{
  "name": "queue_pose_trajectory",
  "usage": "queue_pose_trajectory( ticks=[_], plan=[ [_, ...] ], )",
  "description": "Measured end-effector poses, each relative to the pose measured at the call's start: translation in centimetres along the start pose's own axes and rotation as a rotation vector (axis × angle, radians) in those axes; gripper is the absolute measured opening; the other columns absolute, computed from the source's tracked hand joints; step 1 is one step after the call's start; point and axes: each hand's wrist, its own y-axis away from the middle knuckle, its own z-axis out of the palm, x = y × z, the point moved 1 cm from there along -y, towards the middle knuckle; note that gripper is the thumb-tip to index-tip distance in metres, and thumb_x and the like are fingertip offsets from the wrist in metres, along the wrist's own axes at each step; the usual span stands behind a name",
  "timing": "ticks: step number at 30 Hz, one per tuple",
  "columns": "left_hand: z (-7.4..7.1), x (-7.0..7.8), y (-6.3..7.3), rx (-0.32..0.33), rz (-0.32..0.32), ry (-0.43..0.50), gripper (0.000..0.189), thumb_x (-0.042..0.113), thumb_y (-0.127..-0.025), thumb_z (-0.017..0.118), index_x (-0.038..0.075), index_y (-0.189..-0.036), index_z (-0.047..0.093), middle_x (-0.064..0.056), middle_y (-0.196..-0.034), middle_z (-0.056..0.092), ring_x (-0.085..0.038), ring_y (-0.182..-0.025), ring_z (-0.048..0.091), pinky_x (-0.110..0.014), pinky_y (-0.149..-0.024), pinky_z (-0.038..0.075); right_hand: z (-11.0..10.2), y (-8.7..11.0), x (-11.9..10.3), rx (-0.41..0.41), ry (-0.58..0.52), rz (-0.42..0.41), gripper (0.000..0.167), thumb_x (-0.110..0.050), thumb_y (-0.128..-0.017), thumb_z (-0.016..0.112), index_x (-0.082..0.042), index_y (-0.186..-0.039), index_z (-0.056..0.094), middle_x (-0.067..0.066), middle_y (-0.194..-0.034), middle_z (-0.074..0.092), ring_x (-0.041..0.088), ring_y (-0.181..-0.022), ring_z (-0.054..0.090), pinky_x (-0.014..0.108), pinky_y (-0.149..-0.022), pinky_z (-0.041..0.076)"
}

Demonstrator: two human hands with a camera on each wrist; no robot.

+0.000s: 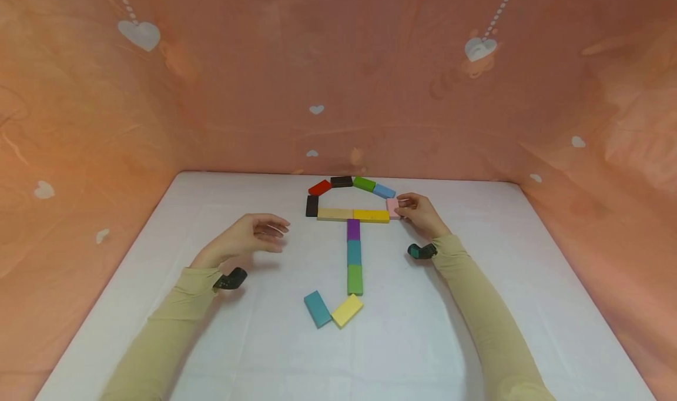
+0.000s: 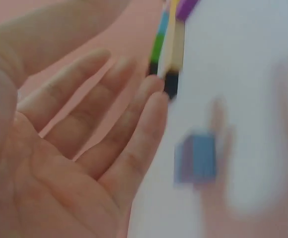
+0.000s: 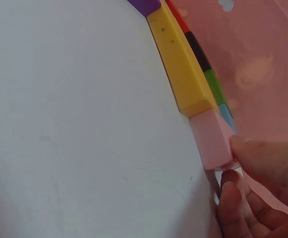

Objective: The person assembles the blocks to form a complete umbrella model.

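Painted wooden blocks lie on the white tabletop, joined into an umbrella-like outline in the head view. At its right corner, my right hand (image 1: 421,214) holds the pink block (image 1: 391,207) between thumb and fingers, the thumb (image 3: 258,156) against its side. That block abuts the yellow block (image 1: 371,216), which lines up with a beige block (image 1: 334,214). Above them arch a red block (image 1: 319,187), a black block (image 1: 341,181), a green block (image 1: 364,183) and a light blue block (image 1: 384,190). My left hand (image 1: 247,235) hovers left of the outline, fingers loosely extended, holding nothing.
A second black block (image 1: 312,206) closes the left corner. Down the middle run a purple block (image 1: 353,229), a teal block (image 1: 354,252) and a light green block (image 1: 355,279). A pale yellow block (image 1: 347,311) and another teal block (image 1: 317,308) form a hook below.
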Motion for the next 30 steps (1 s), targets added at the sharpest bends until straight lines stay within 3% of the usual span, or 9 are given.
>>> queue_pose_trajectory(
  ticks=[5,12,20,30],
  plan=[
    [-1.7,-1.4,-0.1,0.092,0.015,-0.124,0.057,0.010,-0.075,0.082,-0.004,-0.125,0.058,-0.022,-0.125,0.058,-0.038,-0.114,0.054,-0.047,-0.096,0.046,0.1,0.2,-0.2,-0.004,-0.016,0.010,0.039,-0.006,-0.094,0.060,0.000,-0.131,0.050,0.018,-0.115,0.052,0.024,-0.086,0.052,0.021,-0.068,0.050],
    [-2.4,-3.0,-0.2,0.206,-0.049,-0.294,0.048,0.014,-0.079,0.080,-0.002,-0.120,0.062,-0.017,-0.117,0.063,-0.035,-0.107,0.058,-0.048,-0.093,0.046,0.0,0.1,-0.2,-0.002,0.001,0.021,0.039,-0.008,-0.094,0.060,-0.002,-0.132,0.050,0.018,-0.117,0.053,0.025,-0.088,0.053,0.022,-0.069,0.049],
    [-2.7,-3.8,-0.6,0.185,-0.060,-0.309,0.042,0.011,-0.082,0.076,-0.007,-0.117,0.061,-0.020,-0.113,0.064,-0.035,-0.107,0.057,-0.049,-0.093,0.045,0.0,0.1,-0.2,-0.011,-0.016,0.027,0.040,-0.009,-0.094,0.061,-0.003,-0.132,0.049,0.018,-0.119,0.052,0.026,-0.089,0.052,0.022,-0.070,0.049],
    [-2.6,-4.1,-0.5,0.184,-0.133,-0.309,0.030,0.015,-0.083,0.075,-0.003,-0.107,0.068,-0.016,-0.107,0.064,-0.032,-0.101,0.056,-0.047,-0.091,0.046,0.0,0.3,-0.5,-0.008,-0.004,0.023,0.040,-0.007,-0.094,0.060,-0.002,-0.132,0.050,0.017,-0.117,0.053,0.024,-0.088,0.052,0.021,-0.069,0.049]
  ],
)
